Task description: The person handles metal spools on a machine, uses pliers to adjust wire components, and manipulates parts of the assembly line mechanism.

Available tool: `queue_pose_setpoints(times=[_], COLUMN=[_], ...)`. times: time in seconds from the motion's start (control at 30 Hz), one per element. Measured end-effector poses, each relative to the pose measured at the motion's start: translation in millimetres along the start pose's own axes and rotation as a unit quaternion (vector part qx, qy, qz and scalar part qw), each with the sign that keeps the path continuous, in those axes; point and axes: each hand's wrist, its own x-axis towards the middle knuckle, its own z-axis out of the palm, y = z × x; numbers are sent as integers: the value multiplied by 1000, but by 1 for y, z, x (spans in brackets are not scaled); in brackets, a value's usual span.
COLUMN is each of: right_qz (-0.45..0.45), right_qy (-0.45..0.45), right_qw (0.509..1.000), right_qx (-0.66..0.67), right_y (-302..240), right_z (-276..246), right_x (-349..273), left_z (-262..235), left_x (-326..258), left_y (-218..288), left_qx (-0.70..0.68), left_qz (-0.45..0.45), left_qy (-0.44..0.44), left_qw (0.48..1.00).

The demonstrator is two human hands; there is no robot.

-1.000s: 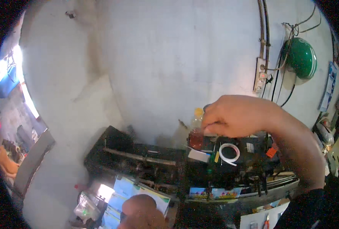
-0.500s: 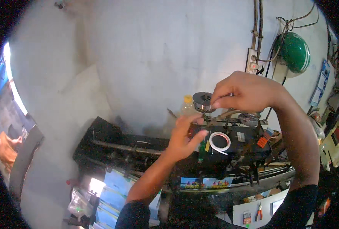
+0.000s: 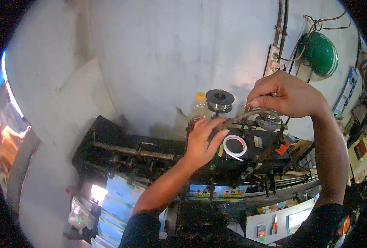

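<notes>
My left hand (image 3: 203, 142) lies on top of a black machine (image 3: 150, 151), fingers and thumb closed around the near end of a curved metal arm (image 3: 249, 115). My right hand (image 3: 284, 94) hovers above the arm's far end, fingertips pinched on a thin wire (image 3: 248, 103). A grey wire spool (image 3: 219, 100) stands between the two hands. A second spool (image 3: 269, 120) sits partly hidden under my right hand. Just right of my left thumb, a white tape ring (image 3: 234, 146) lies on the machine.
A clear bottle with a yellow cap (image 3: 200, 108) stands behind the machine against the grey wall. A green helmet (image 3: 320, 53) and a wall socket (image 3: 273, 63) with cables hang at upper right. Blue-and-white packs (image 3: 117, 202) lie lower left. Pliers (image 3: 274, 225) lie on a white shelf below.
My left hand rose from the lower edge onto the machine and took the metal arm. My right hand lifted off the bottle area and moved right, above the spools.
</notes>
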Motion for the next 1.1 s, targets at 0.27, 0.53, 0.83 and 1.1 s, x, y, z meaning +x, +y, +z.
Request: queue_pose_setpoints(times=[0.27,0.53,0.83,1.1], right_qz=[-3,52,30,48], right_qy=[4,62,84,78], right_qw=[1000,992,975,971], right_qx=[-23,-98,-202,-220], right_y=[-1,-5,-6,-21], right_z=[2,7,20,28], right_x=[2,-6,-14,-28], left_z=[5,16,13,3], left_x=[0,-3,5,9], left_y=[7,-5,1,12], left_qx=[-65,-181,-123,-61], left_qz=[-110,-131,-16,-8], left_qy=[18,-21,59,28], left_qw=[992,975,990,998])
